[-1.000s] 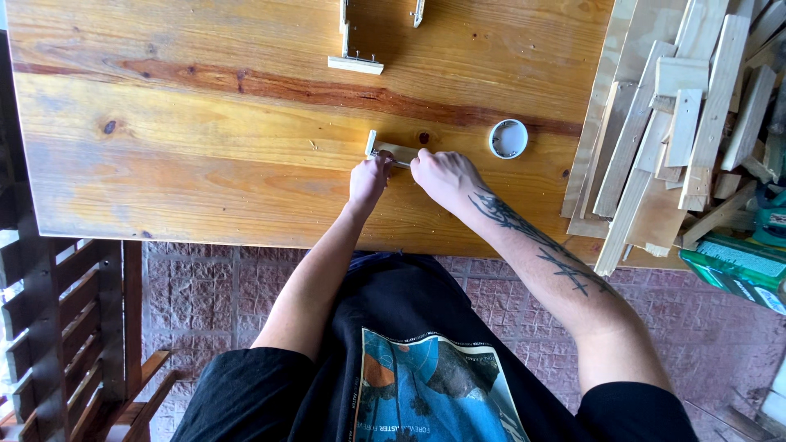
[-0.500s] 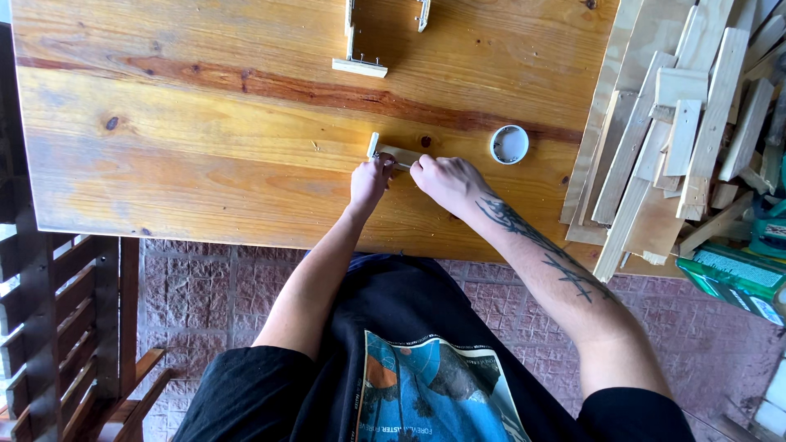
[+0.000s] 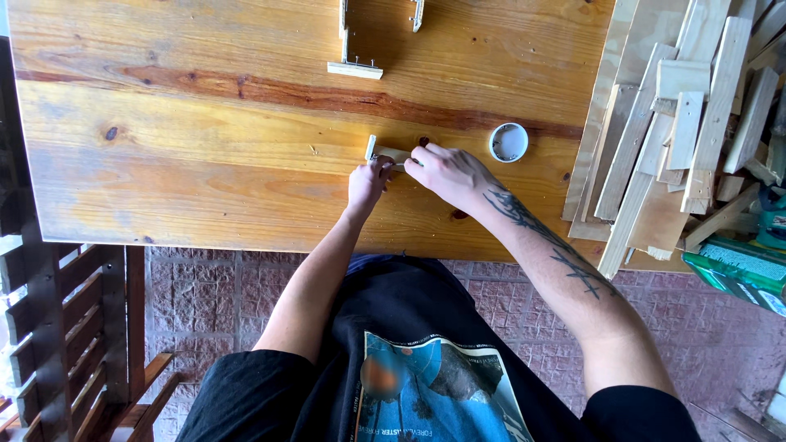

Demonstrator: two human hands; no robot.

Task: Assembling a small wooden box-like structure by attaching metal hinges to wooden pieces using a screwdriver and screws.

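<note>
A small light wooden piece (image 3: 381, 151) lies on the wooden table (image 3: 205, 172) near its front edge. My left hand (image 3: 368, 182) pinches the piece from the near side, fingers closed on it. My right hand (image 3: 449, 172) comes in from the right and presses its fingertips against the same piece's right end. A thin pale part sticks up at the piece's left end. What lies between my fingertips is hidden.
A small round white lid or tub (image 3: 508, 142) sits just right of my hands. A partly built wooden frame (image 3: 357, 49) stands at the table's far edge. Several wooden slats (image 3: 679, 131) are piled on the right. A green box (image 3: 737, 266) and a slatted chair (image 3: 74, 327) flank me.
My hands stay on the small wooden piece, with only slight finger shifts. The camera view has drifted a little.
</note>
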